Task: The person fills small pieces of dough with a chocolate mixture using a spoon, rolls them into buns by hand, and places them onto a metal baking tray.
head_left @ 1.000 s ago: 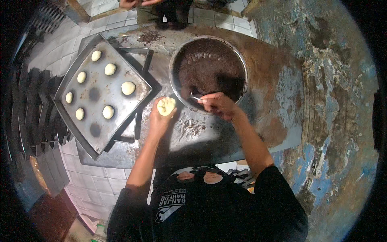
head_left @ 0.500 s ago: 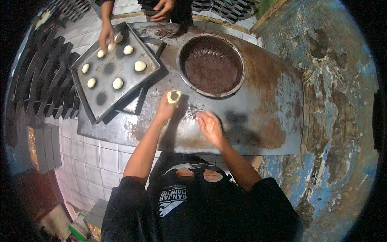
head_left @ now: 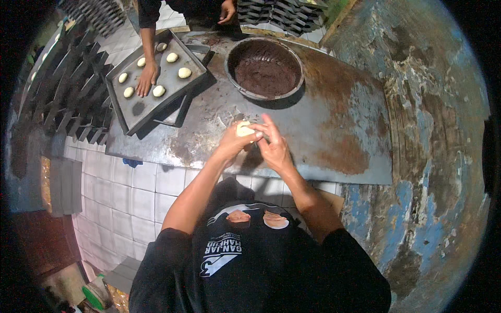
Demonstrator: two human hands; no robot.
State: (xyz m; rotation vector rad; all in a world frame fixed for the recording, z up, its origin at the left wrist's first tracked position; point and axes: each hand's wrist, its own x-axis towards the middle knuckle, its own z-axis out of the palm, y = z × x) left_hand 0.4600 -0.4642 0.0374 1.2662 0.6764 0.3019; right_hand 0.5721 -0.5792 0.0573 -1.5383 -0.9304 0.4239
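Note:
My left hand (head_left: 231, 142) is closed around a piece of pale yellow dough (head_left: 243, 129) above the near part of the metal table. Against the dough's right side rests my right hand (head_left: 273, 146), its fingers apart and one stretched out ahead. The inside of the dough is mostly covered by my fingers. Beyond my hands stands a round metal basin (head_left: 301, 83) with dark brown crumbly filling (head_left: 263, 75) in it.
To the left, a square baking tray (head_left: 128, 119) with several dough balls (head_left: 158, 91) sits on another tray (head_left: 180, 112). A co-worker's hand (head_left: 146, 81) lies flat in it. Stacked dark metal racks (head_left: 68, 88) stand further left; a peeling wall (head_left: 428, 156) rises at right.
My hands have come together at the dough, whose dark filling showed before. The right hand's fingers have spread. The co-worker's hand has moved nearer me and flattened onto the tray.

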